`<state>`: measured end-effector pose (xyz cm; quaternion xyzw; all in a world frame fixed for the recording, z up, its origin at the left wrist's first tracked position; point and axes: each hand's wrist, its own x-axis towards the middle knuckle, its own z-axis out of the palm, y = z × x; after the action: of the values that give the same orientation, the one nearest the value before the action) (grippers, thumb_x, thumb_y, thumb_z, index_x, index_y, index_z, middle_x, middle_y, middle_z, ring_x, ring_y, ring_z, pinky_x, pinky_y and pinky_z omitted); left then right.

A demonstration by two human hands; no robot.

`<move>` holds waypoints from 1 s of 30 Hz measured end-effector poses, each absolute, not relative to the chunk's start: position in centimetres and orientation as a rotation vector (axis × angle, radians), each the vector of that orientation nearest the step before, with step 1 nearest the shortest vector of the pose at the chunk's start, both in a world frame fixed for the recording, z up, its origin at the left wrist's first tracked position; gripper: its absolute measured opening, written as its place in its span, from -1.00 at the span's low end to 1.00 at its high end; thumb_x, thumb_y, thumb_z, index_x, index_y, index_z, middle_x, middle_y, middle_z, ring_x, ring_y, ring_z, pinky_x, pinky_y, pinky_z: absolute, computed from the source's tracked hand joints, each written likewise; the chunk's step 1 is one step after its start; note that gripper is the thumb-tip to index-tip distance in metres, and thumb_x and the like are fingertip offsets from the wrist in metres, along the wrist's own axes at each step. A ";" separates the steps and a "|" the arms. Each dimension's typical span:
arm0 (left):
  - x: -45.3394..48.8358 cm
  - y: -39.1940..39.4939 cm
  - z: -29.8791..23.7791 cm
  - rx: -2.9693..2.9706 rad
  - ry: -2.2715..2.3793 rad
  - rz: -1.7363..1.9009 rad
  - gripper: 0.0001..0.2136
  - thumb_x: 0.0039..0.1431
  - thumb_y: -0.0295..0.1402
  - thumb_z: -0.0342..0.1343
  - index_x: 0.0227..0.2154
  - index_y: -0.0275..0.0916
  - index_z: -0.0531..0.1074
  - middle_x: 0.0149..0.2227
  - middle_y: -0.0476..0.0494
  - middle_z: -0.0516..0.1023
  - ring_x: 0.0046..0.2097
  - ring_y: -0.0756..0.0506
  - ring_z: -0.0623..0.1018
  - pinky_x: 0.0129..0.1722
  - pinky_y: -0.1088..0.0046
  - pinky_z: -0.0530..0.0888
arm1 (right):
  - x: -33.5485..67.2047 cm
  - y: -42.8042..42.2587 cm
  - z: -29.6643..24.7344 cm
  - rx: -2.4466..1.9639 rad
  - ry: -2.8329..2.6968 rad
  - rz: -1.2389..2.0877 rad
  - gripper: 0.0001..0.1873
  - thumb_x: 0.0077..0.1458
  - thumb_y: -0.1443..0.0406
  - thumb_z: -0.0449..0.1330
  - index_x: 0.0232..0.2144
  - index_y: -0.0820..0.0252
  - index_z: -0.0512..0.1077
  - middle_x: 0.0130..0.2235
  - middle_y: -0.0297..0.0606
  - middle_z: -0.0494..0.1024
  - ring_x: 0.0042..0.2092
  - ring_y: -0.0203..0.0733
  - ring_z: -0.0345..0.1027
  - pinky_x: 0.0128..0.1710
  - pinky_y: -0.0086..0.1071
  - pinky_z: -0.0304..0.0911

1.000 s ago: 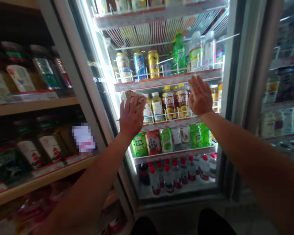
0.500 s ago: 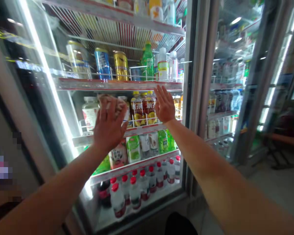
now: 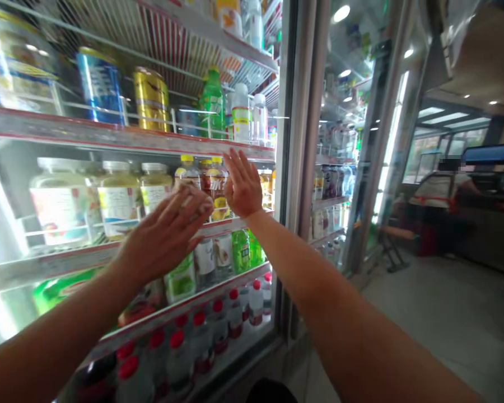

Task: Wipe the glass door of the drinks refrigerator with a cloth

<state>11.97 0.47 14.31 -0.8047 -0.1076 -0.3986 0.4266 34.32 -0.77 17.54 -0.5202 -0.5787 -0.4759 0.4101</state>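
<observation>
Both my hands rest against the glass door point(image 3: 37, 268) of a lit drinks fridge. My left hand point(image 3: 168, 235) lies flat with its fingers stretched toward the right, in front of pale-labelled bottles point(image 3: 117, 198). A pale scrap shows at its fingertips, and I cannot make out what it is. My right hand point(image 3: 241, 184) is open, palm on the glass and fingers spread upward, just below the shelf with a gold can point(image 3: 151, 98), a blue can point(image 3: 101, 84) and a green bottle point(image 3: 212, 103). Neither hand grips anything.
Red-capped bottles point(image 3: 235, 313) fill the bottom shelf. The fridge's metal frame point(image 3: 296, 168) stands right of my right hand, with a second glass-door fridge point(image 3: 336, 168) beyond. Far right, a person point(image 3: 437, 193) sits by a counter with a monitor point(image 3: 491, 154). Grey floor point(image 3: 424, 319) lies between.
The view has swung right, so the wooden shelves on the left are gone and the shop floor shows. Both hands stay on the glass; my left hand sits lower and is turned rightward.
</observation>
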 end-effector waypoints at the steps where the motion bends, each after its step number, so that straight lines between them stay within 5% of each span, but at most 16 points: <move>1: 12.0 0.5 14.2 -2.033 -0.245 -0.939 -0.39 0.38 -0.29 0.05 0.43 -0.02 0.04 0.47 -0.08 -0.02 0.46 -0.29 0.02 0.44 0.04 0.04 | 34.4 -0.6 17.5 -1.281 -1.455 -1.198 -0.31 0.33 0.38 -0.19 0.46 0.07 -0.13 0.43 -0.41 0.07 0.49 -0.17 -0.27 0.49 -0.07 -0.14; 8: 12.0 -0.8 17.6 -1.834 -0.533 -1.148 -0.44 0.39 -0.24 0.07 0.39 -0.10 0.15 0.48 -0.16 -0.09 0.47 -0.39 -0.07 0.41 -0.12 0.04 | 34.8 0.0 17.1 -1.110 -1.437 -1.173 -0.40 0.34 0.36 -0.21 0.36 0.16 0.19 0.41 -0.33 0.17 0.48 -0.23 -0.16 0.47 -0.13 -0.06; 14: 13.6 -0.4 13.4 -2.059 -0.278 -0.800 -0.37 0.34 -0.33 0.15 0.41 -0.12 0.11 0.43 -0.24 0.09 0.45 -0.32 0.04 0.42 0.00 0.13 | 34.8 -0.5 17.2 -1.116 -1.473 -1.136 -0.39 0.30 0.37 -0.19 0.34 0.26 0.22 0.41 -0.24 0.17 0.47 -0.22 -0.14 0.47 -0.17 -0.09; 20: 14.4 -0.4 15.9 -1.977 -0.483 -1.086 -0.48 0.41 -0.29 0.03 0.39 0.00 0.16 0.47 -0.09 -0.03 0.47 -0.31 -0.06 0.43 -0.08 0.02 | 35.3 -0.3 17.0 -1.009 -1.500 -1.048 -0.40 0.28 0.36 -0.18 0.32 0.22 0.22 0.40 -0.26 0.20 0.47 -0.22 -0.11 0.46 -0.09 -0.07; 26: 15.9 -0.4 14.0 -2.121 -0.500 -1.269 -0.45 0.46 -0.05 -0.17 0.42 -0.08 0.09 0.47 -0.15 -0.04 0.48 -0.30 -0.11 0.42 -0.09 -0.05 | 34.3 -1.0 17.4 -0.944 -1.527 -0.803 -0.40 0.26 0.35 -0.16 0.31 0.24 0.21 0.39 -0.19 0.21 0.47 -0.10 -0.11 0.46 0.07 -0.07; 30: 16.8 -0.6 14.0 -2.292 -0.396 -1.642 -0.34 0.46 0.09 -0.35 0.46 -0.17 -0.09 0.44 -0.27 0.08 0.47 -0.24 -0.04 0.44 -0.02 -0.05 | 31.6 -2.5 15.7 -0.793 -1.728 -0.800 -0.40 0.33 0.29 -0.15 0.37 0.31 0.11 0.41 -0.13 0.15 0.48 -0.20 -0.16 0.48 -0.11 -0.08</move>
<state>16.79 -0.59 14.00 -0.7963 -0.1376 -0.5705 0.1465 31.59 -2.55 15.71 -0.3297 -0.7189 -0.3328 0.5135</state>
